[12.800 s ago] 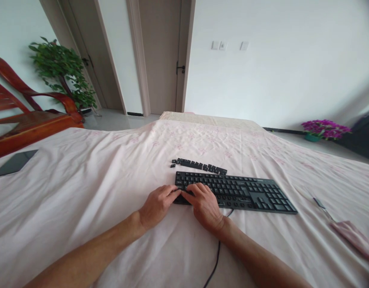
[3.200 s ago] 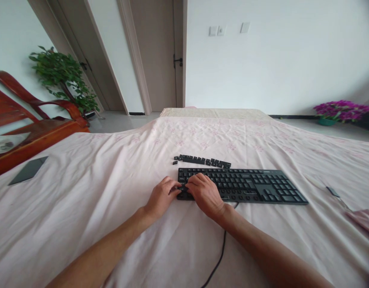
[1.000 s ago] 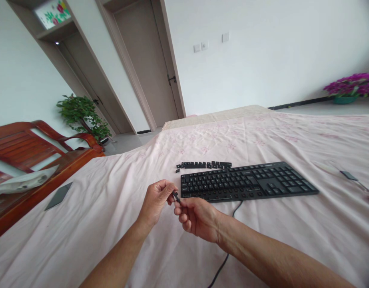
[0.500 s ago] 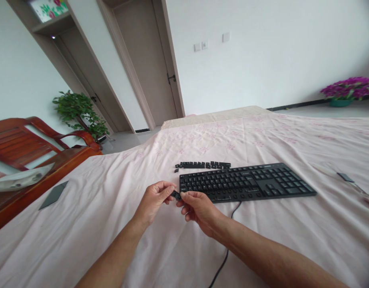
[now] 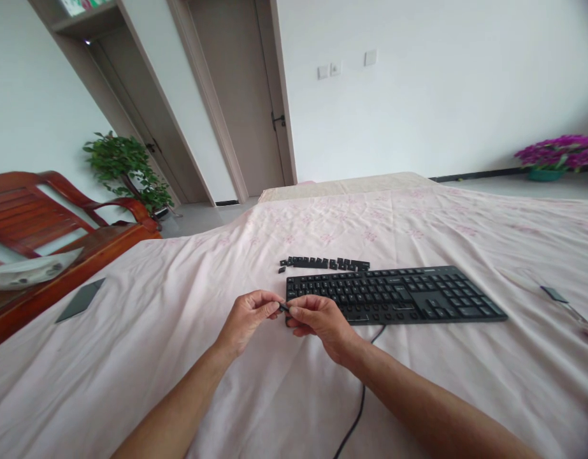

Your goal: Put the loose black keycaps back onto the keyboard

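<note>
A black keyboard (image 5: 399,299) lies on the pink sheet (image 5: 179,306), its cable (image 5: 353,414) running toward me. Behind its left end sits a row of several loose black keycaps (image 5: 325,262). My left hand (image 5: 248,317) and my right hand (image 5: 317,322) meet just off the keyboard's near-left corner. Both pinch one small black keycap (image 5: 284,308) between their fingertips, a little above the sheet.
A dark flat phone (image 5: 78,299) rests on the sheet at the left edge. A red wooden chair (image 5: 50,223) and a potted plant (image 5: 124,169) stand to the left. A small dark tool (image 5: 556,296) lies at far right. Purple flowers (image 5: 556,153) sit by the wall.
The hands left the keyboard's left end and now hold a small keycap between them. Over the last second they moved slightly toward the keyboard corner.
</note>
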`<state>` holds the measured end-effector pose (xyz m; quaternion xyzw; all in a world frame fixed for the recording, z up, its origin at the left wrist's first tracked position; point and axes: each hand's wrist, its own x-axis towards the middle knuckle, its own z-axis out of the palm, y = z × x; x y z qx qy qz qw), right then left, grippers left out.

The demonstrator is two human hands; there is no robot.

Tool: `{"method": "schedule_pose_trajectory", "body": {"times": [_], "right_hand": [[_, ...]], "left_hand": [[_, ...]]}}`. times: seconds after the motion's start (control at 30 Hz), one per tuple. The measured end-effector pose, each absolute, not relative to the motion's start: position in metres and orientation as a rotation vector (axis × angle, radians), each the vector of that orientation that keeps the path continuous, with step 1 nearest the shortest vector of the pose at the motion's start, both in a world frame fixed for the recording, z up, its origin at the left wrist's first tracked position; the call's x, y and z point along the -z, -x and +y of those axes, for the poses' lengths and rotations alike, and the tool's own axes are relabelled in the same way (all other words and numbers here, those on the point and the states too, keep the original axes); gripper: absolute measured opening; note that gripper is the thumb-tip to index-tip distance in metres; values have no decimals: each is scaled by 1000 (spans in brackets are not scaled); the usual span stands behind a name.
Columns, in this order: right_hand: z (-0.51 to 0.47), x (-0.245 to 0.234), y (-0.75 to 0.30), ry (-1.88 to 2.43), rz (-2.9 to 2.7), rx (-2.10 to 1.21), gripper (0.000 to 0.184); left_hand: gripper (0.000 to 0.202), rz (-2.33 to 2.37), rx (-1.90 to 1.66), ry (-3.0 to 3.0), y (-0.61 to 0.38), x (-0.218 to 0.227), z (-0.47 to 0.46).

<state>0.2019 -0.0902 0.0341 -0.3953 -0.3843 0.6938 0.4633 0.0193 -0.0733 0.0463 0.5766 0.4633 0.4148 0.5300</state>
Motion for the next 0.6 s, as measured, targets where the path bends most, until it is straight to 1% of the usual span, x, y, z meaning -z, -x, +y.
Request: {"method": "schedule_pose_trajectory", "body": {"times": [0.1, 0.17, 0.23, 0.3, 0.47, 0.53, 0.6], "right_hand": [[-80, -33, -209, 985, -1065, -1658, 33], [-72, -34, -216, 1026, -1161, -1573, 29], [-63, -34, -225, 1094, -1266, -1438, 25], [-57, -31, -234, 1158, -1395, -1261, 21], [-55, -13, -247, 1199, -1736, -808, 16], [-58, -8, -248, 1204, -1810, -688, 17], [-60, -6, -247, 1200, -1866, -568, 17]], "left_hand": [[26, 1069, -981, -1399, -20, -45, -70], [30, 1027, -963, -1418, -21, -44, -67], [35, 1024, -955, -1453, -22, -40, -63], [35, 1106, -975, -1506, -22, -33, -60], [16, 1304, -1056, -1844, -21, -4, -56], [19, 1324, -1065, -1990, -20, 4, -57], [26, 1330, -1064, -2108, -19, 7, -58]]}}
